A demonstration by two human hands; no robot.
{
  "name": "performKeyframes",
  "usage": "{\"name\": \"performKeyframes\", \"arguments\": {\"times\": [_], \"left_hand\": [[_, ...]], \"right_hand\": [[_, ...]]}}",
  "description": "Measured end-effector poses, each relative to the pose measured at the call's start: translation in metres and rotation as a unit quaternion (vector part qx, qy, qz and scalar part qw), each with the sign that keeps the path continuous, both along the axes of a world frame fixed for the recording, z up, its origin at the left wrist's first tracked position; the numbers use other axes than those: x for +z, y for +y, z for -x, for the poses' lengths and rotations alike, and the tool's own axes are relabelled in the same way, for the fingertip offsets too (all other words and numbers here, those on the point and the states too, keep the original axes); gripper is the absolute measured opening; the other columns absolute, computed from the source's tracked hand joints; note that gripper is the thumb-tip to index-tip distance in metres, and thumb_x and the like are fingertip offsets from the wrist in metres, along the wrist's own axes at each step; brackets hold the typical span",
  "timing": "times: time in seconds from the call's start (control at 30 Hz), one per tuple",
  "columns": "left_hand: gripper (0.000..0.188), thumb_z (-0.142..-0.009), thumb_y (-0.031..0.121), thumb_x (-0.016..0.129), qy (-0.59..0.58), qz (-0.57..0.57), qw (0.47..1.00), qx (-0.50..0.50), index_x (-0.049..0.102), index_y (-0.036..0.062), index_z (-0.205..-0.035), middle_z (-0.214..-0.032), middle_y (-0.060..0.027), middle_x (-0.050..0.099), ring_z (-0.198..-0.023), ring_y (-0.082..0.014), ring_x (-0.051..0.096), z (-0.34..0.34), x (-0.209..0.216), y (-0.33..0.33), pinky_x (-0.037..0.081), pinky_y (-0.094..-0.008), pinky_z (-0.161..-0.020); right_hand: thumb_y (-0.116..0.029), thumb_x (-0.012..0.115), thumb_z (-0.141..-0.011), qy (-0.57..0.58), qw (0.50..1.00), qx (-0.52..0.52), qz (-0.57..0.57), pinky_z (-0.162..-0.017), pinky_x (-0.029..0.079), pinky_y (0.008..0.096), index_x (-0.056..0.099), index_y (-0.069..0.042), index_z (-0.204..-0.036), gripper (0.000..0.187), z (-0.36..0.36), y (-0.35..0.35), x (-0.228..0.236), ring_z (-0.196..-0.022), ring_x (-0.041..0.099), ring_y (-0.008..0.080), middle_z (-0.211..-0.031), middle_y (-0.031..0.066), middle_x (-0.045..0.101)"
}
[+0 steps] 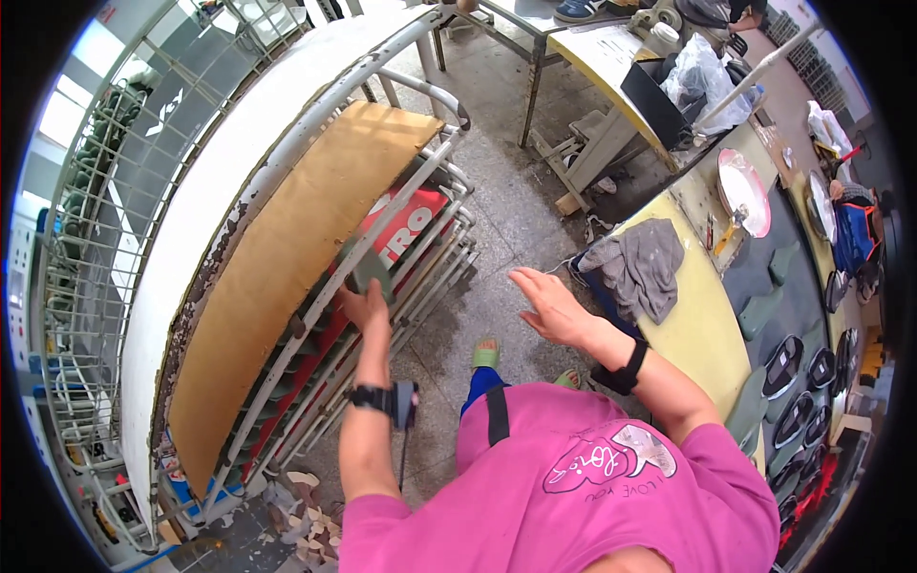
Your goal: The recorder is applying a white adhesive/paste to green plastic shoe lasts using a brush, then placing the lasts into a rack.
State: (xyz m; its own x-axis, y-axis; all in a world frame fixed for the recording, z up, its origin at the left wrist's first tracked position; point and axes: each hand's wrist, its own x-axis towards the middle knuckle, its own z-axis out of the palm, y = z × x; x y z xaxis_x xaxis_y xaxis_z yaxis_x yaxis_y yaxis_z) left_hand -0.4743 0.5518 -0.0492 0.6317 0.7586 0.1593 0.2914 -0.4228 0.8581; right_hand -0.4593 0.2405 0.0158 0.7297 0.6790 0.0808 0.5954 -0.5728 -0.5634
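Observation:
My left hand (363, 307) reaches into the side of a metal rack (315, 296) and is closed on a grey-green shoe sole (369, 271). Part of that sole is hidden by the rack's bar and my fingers. More green soles (272, 387) show along the rack's tiers, beside a red printed board (413, 227). Over the floor, my right hand (554, 307) is held out with its fingers extended and nothing in it. It is nearest to a grey cloth (638, 267) draped on the yellow worktable (693, 315).
A plywood board (296, 220) and a white panel (205, 181) top the rack. At right, soles and black sandals (783, 368) lie on a dark belt (798, 277), with a pink-rimmed plate (745, 191) nearby. Scraps (306, 520) litter the floor at lower left.

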Motion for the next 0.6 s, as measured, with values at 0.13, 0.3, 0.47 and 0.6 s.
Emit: {"name": "performKeyframes", "arguments": {"times": [0.13, 0.3, 0.47, 0.6], "left_hand": [[0.052, -0.072, 0.006, 0.065, -0.023, 0.234, 0.968, -0.093, 0.044, -0.0072, -0.118, -0.108, -0.0162, 0.055, -0.096, -0.0235, 0.054, 0.053, 0.08, -0.079, 0.041, -0.0333, -0.087], [0.046, -0.078, 0.01, 0.062, 0.021, 0.33, 0.903, -0.274, 0.045, -0.0039, -0.119, -0.102, -0.0095, 0.056, -0.088, -0.0155, 0.055, 0.1, 0.144, -0.148, 0.045, -0.029, -0.079], [0.052, -0.086, 0.022, 0.056, 0.078, 0.321, 0.84, -0.429, 0.037, -0.0034, -0.128, -0.107, -0.0113, 0.056, -0.091, -0.0151, 0.056, 0.096, 0.14, -0.156, 0.045, -0.0287, -0.079], [0.051, -0.086, 0.022, 0.058, 0.114, 0.209, 0.895, -0.377, 0.04, -0.0023, -0.127, -0.113, -0.0156, 0.056, -0.097, -0.0169, 0.057, 0.052, 0.084, -0.126, 0.046, -0.0276, -0.081]], "right_hand": [[-0.008, 0.067, -0.066, -0.107, 0.992, 0.06, -0.029, -0.097, 0.032, 0.041, 0.035, -0.001, -0.127, 0.069, -0.005, 0.032, 0.028, -0.12, 0.038, 0.0331, -0.125, 0.0199, 0.041], [-0.014, 0.066, -0.065, -0.227, 0.96, 0.137, -0.091, -0.096, 0.032, 0.0458, 0.038, 0.002, -0.124, 0.067, 0.012, 0.02, 0.036, -0.119, 0.04, 0.0336, -0.124, 0.0221, 0.042], [-0.009, 0.067, -0.058, -0.151, 0.953, 0.081, -0.25, -0.091, 0.038, 0.0442, 0.044, 0.004, -0.118, 0.066, 0.029, -0.043, 0.023, -0.106, 0.05, 0.0353, -0.113, 0.0215, 0.051], [-0.016, 0.073, -0.066, 0.09, 0.934, -0.158, -0.309, -0.085, 0.044, 0.0351, 0.043, 0.003, -0.121, 0.066, 0.039, -0.093, 0.025, -0.1, 0.056, 0.0273, -0.111, 0.0195, 0.055]]}}
